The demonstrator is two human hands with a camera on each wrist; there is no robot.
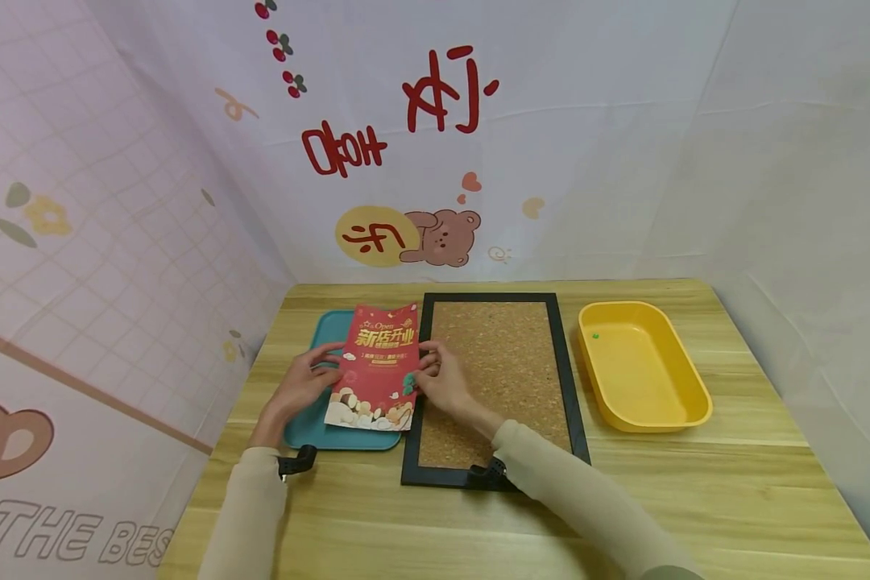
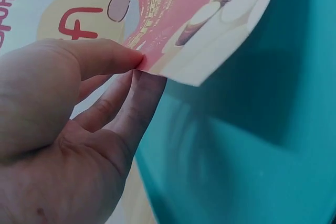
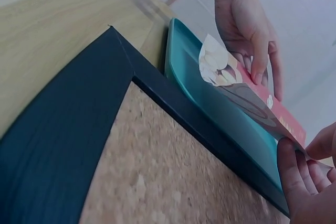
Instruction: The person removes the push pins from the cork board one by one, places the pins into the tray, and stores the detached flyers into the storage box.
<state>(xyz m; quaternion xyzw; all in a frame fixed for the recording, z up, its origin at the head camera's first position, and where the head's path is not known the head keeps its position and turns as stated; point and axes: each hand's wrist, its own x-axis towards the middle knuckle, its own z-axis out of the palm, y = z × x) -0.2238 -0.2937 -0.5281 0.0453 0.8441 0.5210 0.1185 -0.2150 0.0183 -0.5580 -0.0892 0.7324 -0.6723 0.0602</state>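
Note:
A red printed flyer (image 1: 379,379) with gold lettering and food pictures is held above a teal tray (image 1: 310,431) in the head view. My left hand (image 1: 306,387) pinches its left edge between thumb and fingers; the left wrist view shows the thumb on the printed face of the flyer (image 2: 173,40) and fingers behind. On the opposite side, my right hand (image 1: 441,377) pinches the right edge. In the right wrist view the flyer (image 3: 239,80) bends upward at its near end, apart from the tray (image 3: 181,56) beneath.
A cork board (image 1: 493,387) with a black frame lies right of the tray, under the right forearm. Farther right stands a yellow tray (image 1: 641,366) with a small green bit (image 1: 595,336) inside. Printed fabric walls (image 1: 587,185) rise behind the wooden table (image 1: 377,515) and beside it.

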